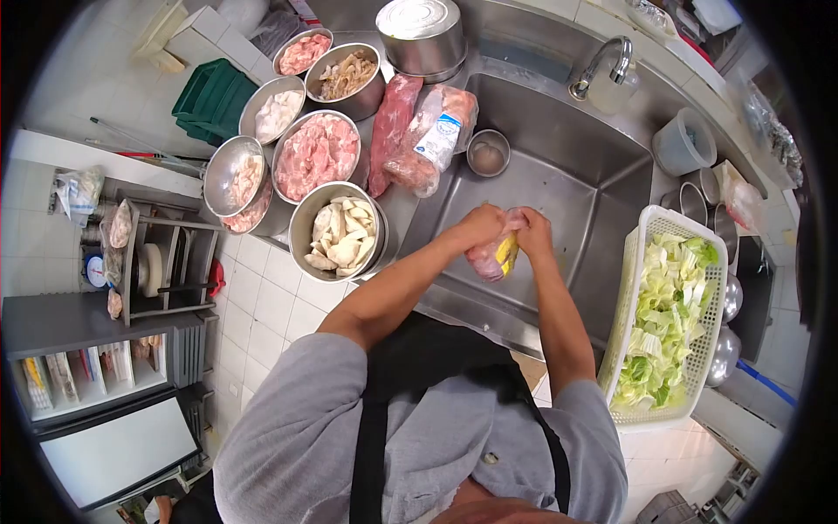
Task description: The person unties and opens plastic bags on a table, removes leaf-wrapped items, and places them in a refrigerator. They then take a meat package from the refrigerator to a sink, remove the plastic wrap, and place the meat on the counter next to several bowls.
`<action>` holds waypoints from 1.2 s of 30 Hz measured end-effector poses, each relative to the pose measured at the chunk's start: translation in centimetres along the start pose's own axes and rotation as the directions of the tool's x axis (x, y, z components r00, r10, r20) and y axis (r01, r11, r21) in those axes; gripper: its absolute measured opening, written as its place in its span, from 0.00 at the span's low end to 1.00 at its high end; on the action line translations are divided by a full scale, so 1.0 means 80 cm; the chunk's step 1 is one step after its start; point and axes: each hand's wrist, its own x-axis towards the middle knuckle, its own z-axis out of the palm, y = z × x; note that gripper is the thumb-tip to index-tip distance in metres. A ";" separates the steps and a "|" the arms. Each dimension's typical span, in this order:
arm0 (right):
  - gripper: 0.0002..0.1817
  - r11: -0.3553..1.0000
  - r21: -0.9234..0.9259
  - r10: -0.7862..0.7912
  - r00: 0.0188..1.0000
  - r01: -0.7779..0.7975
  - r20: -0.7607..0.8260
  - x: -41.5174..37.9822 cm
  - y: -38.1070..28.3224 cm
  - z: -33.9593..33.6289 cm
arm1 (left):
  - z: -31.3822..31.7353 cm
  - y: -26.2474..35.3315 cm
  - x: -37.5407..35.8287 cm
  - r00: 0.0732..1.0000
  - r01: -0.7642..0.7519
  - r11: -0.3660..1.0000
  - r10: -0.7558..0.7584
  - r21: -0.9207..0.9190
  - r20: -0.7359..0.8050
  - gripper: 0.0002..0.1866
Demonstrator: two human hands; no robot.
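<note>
Over the near part of the steel sink (559, 288), a clear plastic packet of pink meat (494, 260) with a yellow label hangs from both hands. My left hand (482, 225) is closed on the packet's upper left, and my right hand (532, 232) grips its upper right. The hands are close together, with some fingertips hidden. Beyond them, a small steel bowl (488, 153) sits in the far left corner of the sink. A wrapped meat pack with a blue-and-white label (443, 131) and a long bare piece of meat (394, 131) lie at the sink's left edge.
Several steel bowls of raw meat (316, 155) and a pot of pale cut pieces (334, 234) crowd the left counter. A white basket of chopped cabbage (630, 288) stands at the right. The tap (602, 70) arches over the sink's far edge, near a plastic tub (684, 141).
</note>
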 end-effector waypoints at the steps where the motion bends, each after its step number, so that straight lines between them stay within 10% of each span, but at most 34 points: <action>1: 0.10 0.996 -0.065 0.071 0.996 -0.069 0.044 -0.005 -0.012 -0.008 | 0.002 -0.001 -0.003 0.997 0.068 0.998 -0.067 0.014 -0.027 0.16; 7: 0.10 0.917 -0.327 0.260 0.964 -0.228 0.056 -0.034 -0.018 -0.024 | 0.053 0.001 -0.031 0.911 -0.273 0.825 0.387 0.494 -0.142 0.22; 18: 0.11 0.821 -0.451 0.423 0.903 -0.349 0.071 -0.051 -0.044 -0.013 | 0.106 -0.020 -0.008 0.981 -0.141 0.833 0.189 0.535 -0.036 0.13; 28: 0.12 0.804 0.068 0.586 0.765 -0.591 -0.267 -0.068 0.041 0.000 | 0.092 -0.013 0.012 0.933 -0.303 0.820 0.360 0.486 -0.026 0.10; 31: 0.11 0.642 0.296 0.763 0.627 -0.707 -0.158 -0.066 0.068 0.005 | 0.079 0.013 0.010 0.961 -0.255 0.895 0.278 0.367 -0.009 0.09; 36: 0.14 0.092 0.903 0.867 0.480 -0.420 0.135 -0.058 0.023 -0.004 | 0.080 0.014 0.012 0.997 -0.076 0.997 0.076 0.021 -0.018 0.11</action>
